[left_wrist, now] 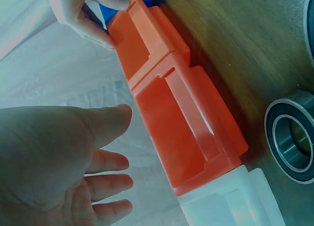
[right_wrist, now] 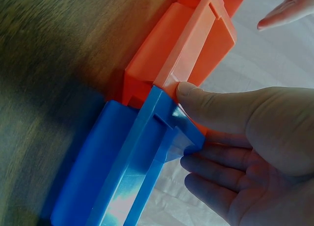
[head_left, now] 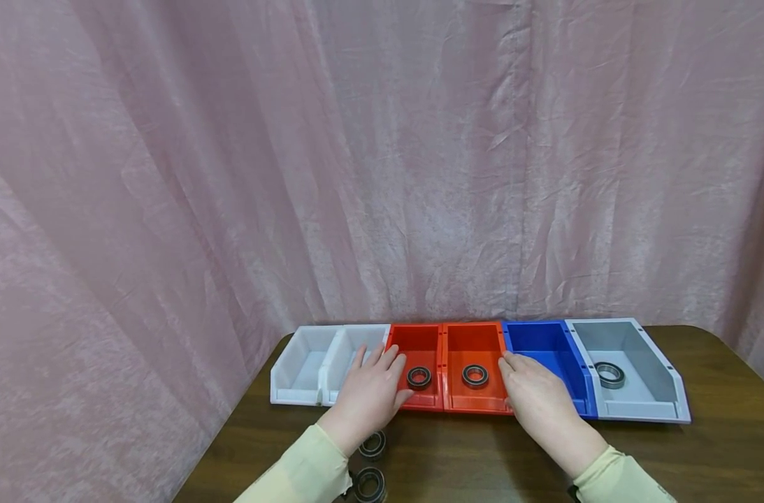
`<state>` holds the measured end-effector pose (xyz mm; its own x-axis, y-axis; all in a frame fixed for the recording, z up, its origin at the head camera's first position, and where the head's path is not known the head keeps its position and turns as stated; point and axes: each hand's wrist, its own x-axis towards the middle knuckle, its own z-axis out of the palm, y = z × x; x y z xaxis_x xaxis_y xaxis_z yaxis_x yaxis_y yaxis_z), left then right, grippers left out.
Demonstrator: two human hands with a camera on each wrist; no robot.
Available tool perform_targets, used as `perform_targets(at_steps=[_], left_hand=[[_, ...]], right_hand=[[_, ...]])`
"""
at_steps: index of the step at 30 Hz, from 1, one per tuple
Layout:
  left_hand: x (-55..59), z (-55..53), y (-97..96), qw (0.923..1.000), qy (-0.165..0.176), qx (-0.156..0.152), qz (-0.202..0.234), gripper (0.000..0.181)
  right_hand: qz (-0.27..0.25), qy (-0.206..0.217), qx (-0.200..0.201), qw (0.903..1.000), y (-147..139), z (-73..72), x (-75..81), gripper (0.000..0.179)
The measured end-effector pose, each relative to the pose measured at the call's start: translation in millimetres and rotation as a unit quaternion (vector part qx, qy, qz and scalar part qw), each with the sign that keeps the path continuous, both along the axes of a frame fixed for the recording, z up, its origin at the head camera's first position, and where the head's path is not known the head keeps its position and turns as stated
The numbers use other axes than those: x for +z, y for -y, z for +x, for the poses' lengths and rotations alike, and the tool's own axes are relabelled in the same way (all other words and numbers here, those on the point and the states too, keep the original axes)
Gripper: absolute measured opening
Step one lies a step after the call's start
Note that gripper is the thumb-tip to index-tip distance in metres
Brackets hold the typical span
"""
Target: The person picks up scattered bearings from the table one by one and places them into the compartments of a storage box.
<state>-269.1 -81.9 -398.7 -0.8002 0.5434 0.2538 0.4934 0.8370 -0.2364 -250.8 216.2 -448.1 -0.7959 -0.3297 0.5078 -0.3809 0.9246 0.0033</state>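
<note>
Left hand spread, empty, beside the red plastic bin; right hand loosely extended, touching the orange-red plastic bin, likely steadying it. Each bin contains a black-and-silver ring bearing.

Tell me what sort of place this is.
Probably a small tabletop sorting station: a row of coloured bins stands on a wooden table, ring-shaped bearings lie in some bins, and a pink curtain hangs behind.

Six bins in a row on a table, bearings in three, more bearings before, curtain behind
</note>
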Motion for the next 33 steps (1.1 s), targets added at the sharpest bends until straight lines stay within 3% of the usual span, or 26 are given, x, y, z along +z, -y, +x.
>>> perform_targets(at_steps=[8,15,33], left_hand=[[-1.8,8.3,8.0,0.9999,-0.005,-0.013,0.001,0.061],[0.2,20.6,12.8,0.9999,0.009,-0.009,0.001,0.062],[3.4,50.0,19.8,0.9993,0.009,-0.034,-0.012,0.063]], right_hand=[[0.0,-0.003,0.0,1.0,0,-0.1,0.1,0.059],[0.001,-0.007,0.003,1.0,1,-0.5,-0.1,0.058],[-0.003,-0.007,0.005,1.0,0,0.3,1.5,0.058]])
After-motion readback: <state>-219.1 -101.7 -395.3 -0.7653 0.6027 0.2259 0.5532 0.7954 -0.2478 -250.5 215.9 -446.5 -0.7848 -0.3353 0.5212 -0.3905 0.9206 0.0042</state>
